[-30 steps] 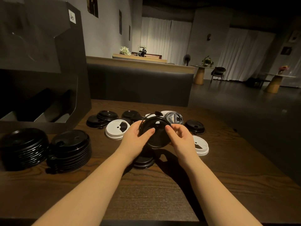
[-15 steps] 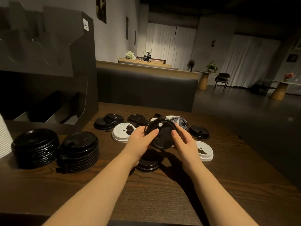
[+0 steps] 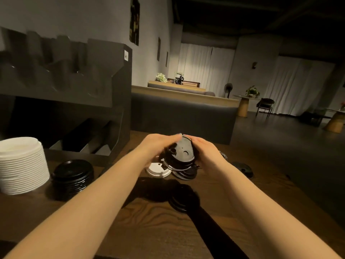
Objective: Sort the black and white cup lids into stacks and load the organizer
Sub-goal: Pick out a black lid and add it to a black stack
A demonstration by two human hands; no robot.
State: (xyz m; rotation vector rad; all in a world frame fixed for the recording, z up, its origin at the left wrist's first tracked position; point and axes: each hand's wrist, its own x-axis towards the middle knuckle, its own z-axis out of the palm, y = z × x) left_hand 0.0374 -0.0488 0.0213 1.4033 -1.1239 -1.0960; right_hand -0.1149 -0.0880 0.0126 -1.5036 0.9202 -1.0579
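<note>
Both hands hold a black lid (image 3: 183, 152) tilted on edge above the table. My left hand (image 3: 158, 146) grips its left side and my right hand (image 3: 207, 152) its right side. Under the hands lie a white lid (image 3: 156, 170) and more black lids (image 3: 185, 173). A short stack of black lids (image 3: 183, 201) sits nearer to me, partly in shadow. One black lid (image 3: 242, 168) lies to the right. A tall stack of white lids (image 3: 20, 165) and a stack of black lids (image 3: 72, 175) stand at the left. The dark organizer (image 3: 78, 109) rises behind them.
The wooden table (image 3: 149, 230) runs toward me between my forearms. A dark bench back (image 3: 183, 113) stands behind the table's far edge. Beyond it are open floor, round tables and a chair at the right.
The camera has turned left and down, so the white stack came into view. Both hands lifted the black lid and moved it farther away, over the loose lids.
</note>
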